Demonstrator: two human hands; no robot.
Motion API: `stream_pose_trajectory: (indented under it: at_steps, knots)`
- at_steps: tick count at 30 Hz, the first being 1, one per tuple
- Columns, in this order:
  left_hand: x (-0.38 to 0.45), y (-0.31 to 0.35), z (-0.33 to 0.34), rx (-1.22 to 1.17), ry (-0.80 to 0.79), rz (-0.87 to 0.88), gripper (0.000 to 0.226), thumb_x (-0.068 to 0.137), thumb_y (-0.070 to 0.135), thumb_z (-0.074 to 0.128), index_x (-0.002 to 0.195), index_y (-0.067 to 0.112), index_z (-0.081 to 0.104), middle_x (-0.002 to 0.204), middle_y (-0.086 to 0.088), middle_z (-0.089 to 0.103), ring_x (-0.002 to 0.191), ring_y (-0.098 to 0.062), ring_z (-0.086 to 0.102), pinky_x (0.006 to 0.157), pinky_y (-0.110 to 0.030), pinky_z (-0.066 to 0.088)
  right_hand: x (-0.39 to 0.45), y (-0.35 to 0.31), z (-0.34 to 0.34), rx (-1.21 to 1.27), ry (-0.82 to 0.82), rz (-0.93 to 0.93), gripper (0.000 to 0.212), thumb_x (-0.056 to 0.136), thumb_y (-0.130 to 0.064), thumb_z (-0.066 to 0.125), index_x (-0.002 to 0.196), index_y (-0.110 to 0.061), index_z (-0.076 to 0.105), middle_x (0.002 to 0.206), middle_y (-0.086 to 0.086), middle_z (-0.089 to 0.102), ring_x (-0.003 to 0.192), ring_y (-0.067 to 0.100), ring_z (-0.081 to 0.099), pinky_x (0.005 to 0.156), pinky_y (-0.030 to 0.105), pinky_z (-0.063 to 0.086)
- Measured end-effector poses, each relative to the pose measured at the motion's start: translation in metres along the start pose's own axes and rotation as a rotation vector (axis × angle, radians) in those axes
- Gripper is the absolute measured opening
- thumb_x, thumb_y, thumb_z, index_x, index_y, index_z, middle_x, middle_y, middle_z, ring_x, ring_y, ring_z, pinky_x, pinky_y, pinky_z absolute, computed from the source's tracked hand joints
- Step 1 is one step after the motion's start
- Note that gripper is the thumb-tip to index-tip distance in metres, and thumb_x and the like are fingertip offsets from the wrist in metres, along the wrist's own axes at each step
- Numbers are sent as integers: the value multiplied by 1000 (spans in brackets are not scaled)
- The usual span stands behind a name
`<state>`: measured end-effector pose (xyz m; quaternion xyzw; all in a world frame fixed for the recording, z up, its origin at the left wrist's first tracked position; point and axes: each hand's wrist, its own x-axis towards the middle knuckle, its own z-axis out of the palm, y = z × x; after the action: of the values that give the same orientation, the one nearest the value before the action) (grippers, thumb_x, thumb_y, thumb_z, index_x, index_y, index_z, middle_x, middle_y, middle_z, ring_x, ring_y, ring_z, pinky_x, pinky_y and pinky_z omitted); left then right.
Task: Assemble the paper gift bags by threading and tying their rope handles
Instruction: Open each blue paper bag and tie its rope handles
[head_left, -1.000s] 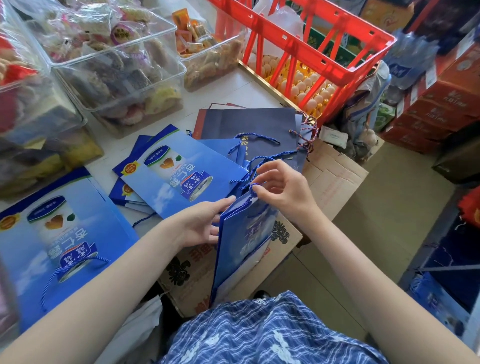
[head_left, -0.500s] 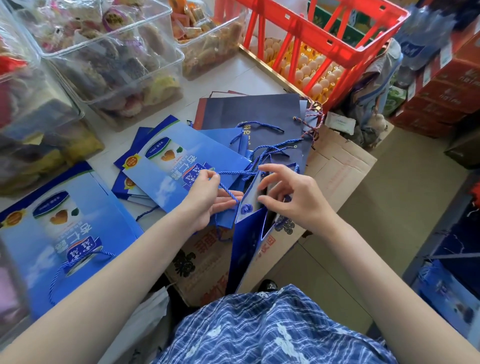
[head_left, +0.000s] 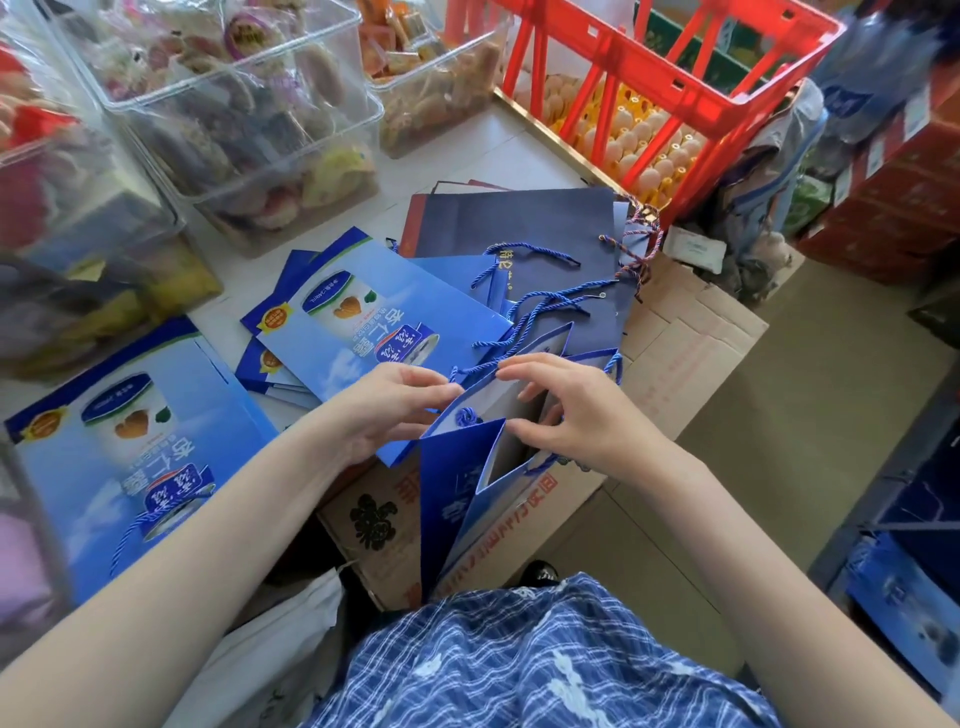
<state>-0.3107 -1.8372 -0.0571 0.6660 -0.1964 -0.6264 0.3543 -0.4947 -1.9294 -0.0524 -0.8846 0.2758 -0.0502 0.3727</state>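
A blue paper gift bag (head_left: 452, 499) stands open in front of me, mouth up. A knotted blue rope end (head_left: 466, 417) shows on its inner wall. My left hand (head_left: 387, 408) holds the bag's near wall at the rim, fingers curled on it and on the blue rope handle (head_left: 475, 368). My right hand (head_left: 576, 410) reaches into the bag's mouth, thumb and fingers on the far wall. Loose blue ropes (head_left: 545, 304) lie on a dark navy bag (head_left: 524, 223) behind.
Flat blue bags (head_left: 363, 317) and a finished blue bag (head_left: 135, 447) lie on the white table. Clear bins of snacks (head_left: 234, 104) stand behind, a red crate with eggs (head_left: 675, 67) at the right. A cardboard box (head_left: 691, 353) sits below my hands.
The bag's mouth has opened wider. My left hand let the rope run through and moved onto the rim; the right hand shifted into the opening.
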Motion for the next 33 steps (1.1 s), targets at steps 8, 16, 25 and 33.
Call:
stream_pose_trajectory:
  at_steps: [8, 16, 25, 33]
  knots:
    - [11, 18, 16, 376, 325, 337, 15, 99, 21, 39, 89, 13, 46, 72, -3, 62, 60, -17, 57, 54, -23, 45, -10, -3, 0, -126, -60, 67, 47, 83, -33, 68, 127, -23, 54, 149, -11, 33, 69, 4, 62, 85, 34, 51]
    - [22, 26, 28, 305, 230, 435, 18, 99, 22, 41, 83, 24, 48, 80, -9, 72, 65, -18, 67, 69, -35, 52, 6, -10, 9, 50, 256, 276, 17, 83, -28, 69, 93, -15, 74, 89, 1, 70, 75, 14, 62, 74, 36, 54]
    - [0, 18, -3, 286, 7, 212, 19, 92, 13, 57, 109, 20, 58, 95, 3, 71, 91, -11, 64, 72, -14, 48, 14, -14, 33, 29, 172, 170, 17, 85, -19, 66, 102, -20, 66, 92, -4, 70, 79, 14, 63, 78, 40, 53]
    - [6, 23, 7, -144, 106, 176, 12, 90, 3, 56, 95, 12, 62, 79, -5, 72, 65, -14, 70, 62, -24, 58, 19, -14, 44, -142, -32, -162, 33, 86, -15, 59, 115, -28, 66, 100, 1, 71, 89, 24, 63, 74, 34, 50]
